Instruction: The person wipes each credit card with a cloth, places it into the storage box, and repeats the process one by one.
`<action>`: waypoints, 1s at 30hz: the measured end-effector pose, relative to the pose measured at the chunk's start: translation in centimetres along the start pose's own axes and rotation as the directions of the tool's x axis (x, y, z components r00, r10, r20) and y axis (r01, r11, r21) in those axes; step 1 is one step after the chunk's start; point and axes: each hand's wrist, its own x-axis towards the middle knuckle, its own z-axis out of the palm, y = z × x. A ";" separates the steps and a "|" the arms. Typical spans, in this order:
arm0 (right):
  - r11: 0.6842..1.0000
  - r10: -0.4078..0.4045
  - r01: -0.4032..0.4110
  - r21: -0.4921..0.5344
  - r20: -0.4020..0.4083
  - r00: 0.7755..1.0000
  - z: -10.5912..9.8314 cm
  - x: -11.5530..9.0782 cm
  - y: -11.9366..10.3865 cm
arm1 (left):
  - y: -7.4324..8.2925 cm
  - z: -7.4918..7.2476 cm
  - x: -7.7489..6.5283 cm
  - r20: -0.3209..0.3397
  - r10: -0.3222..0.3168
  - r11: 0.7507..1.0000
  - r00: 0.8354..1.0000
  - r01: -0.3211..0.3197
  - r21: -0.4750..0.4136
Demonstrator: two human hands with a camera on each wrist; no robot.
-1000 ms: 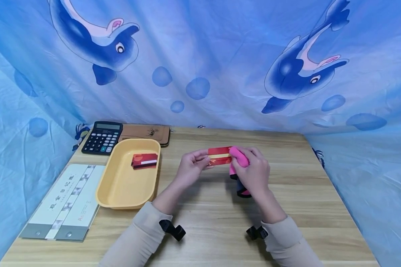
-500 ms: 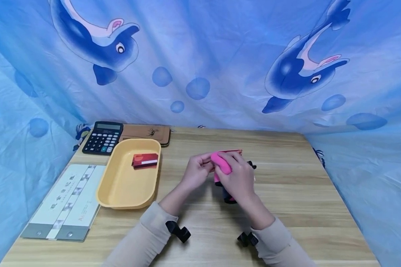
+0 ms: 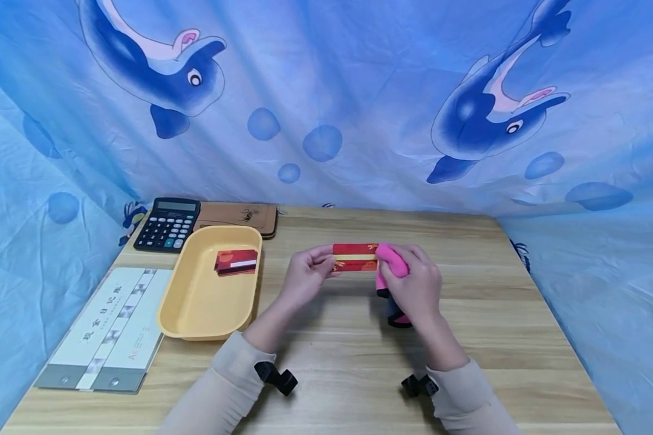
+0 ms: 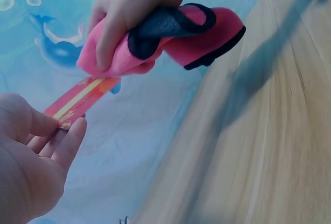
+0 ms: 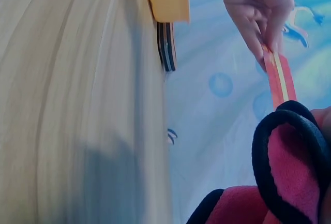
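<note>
Between finger and thumb, my left hand (image 3: 303,277) pinches the left end of a red card (image 3: 354,257) with a yellow stripe. My right hand (image 3: 416,283) grips a bunched pink cloth (image 3: 393,261) with black edging, pressed over the card's right end. In the left wrist view, folds of the cloth (image 4: 220,32) hang below the right hand's palm, and the card (image 4: 83,101) spans the two hands above the table. The right wrist view has the cloth (image 5: 292,169) large in front, hiding the near end of the card (image 5: 280,79).
A yellow tray (image 3: 176,302) on the left holds several red cards (image 3: 236,263). Behind it are a calculator (image 3: 167,225) and a brown notebook (image 3: 234,216). A white and grey ledger (image 3: 100,332) lies at the table's left edge. A blue dolphin curtain (image 3: 370,78) hangs behind.
Half a second ago the right hand had the cloth close to the left fingers, covering most of the card. It has since moved right to the card's other end, baring the striped face.
</note>
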 end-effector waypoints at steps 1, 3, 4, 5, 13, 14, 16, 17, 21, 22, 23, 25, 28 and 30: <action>1.000 0.004 -0.004 0.006 0.001 1.000 -0.1 0.0 0.2 | 0.0 -0.2 0.0 -0.015 -0.014 1.000 1.000 0.014 -0.001; 1.000 0.007 -0.007 0.013 0.001 1.000 -0.3 -0.1 0.7 | 0.1 -0.5 0.0 -0.039 -0.030 1.000 0.999 0.030 -0.007; 1.000 0.005 -0.005 0.016 -0.001 1.000 -0.3 -0.1 0.9 | 0.1 -0.7 0.1 -0.049 -0.034 0.999 0.998 0.034 -0.011; 1.000 0.006 -0.006 0.019 -0.002 1.000 -0.5 -0.2 1.1 | 0.1 -0.8 0.1 -0.057 -0.038 0.999 0.998 0.037 -0.018; 0.999 0.002 -0.001 0.041 -0.017 1.000 -1.0 -0.3 1.8 | 0.2 -1.7 0.3 -0.077 0.016 0.999 0.997 -0.020 -0.045; 0.999 0.000 0.001 0.043 -0.017 1.000 -1.0 -0.2 1.8 | 0.1 -1.7 0.2 -0.066 0.024 0.999 0.998 -0.027 -0.044; 0.999 -0.002 0.003 0.047 -0.021 1.000 -1.1 -0.2 1.8 | 0.0 -1.7 0.2 -0.046 0.029 0.999 0.999 -0.030 -0.036; 0.999 -0.003 0.004 0.051 -0.022 1.000 -1.1 -0.1 1.8 | -0.1 -1.7 0.2 -0.035 0.030 0.999 0.999 -0.031 -0.032; 0.998 -0.003 0.005 0.060 -0.022 1.000 -1.2 0.0 1.8 | -0.2 -1.5 0.0 0.000 0.038 0.999 0.999 -0.038 -0.006; 0.998 -0.003 0.005 0.063 -0.020 1.000 -1.3 0.1 1.8 | -0.3 -1.4 0.0 0.007 0.046 0.999 0.999 -0.046 -0.001; 0.998 -0.003 0.004 0.065 -0.019 1.000 -1.3 0.1 1.8 | -0.3 -1.4 0.0 0.012 0.053 0.999 0.999 -0.053 0.005; 0.997 -0.004 0.005 0.073 -0.020 1.000 -1.3 0.2 1.7 | -0.4 -1.3 0.0 0.013 0.070 0.997 0.997 -0.071 0.040; 0.997 -0.009 0.011 0.081 -0.026 1.000 -1.4 0.4 1.7 | -0.7 -1.3 0.1 -0.012 0.092 0.991 0.996 -0.090 0.103; 0.996 -0.010 0.013 0.085 -0.031 0.999 -1.4 0.5 1.7 | -0.8 -1.3 0.2 -0.039 0.096 0.988 0.995 -0.091 0.123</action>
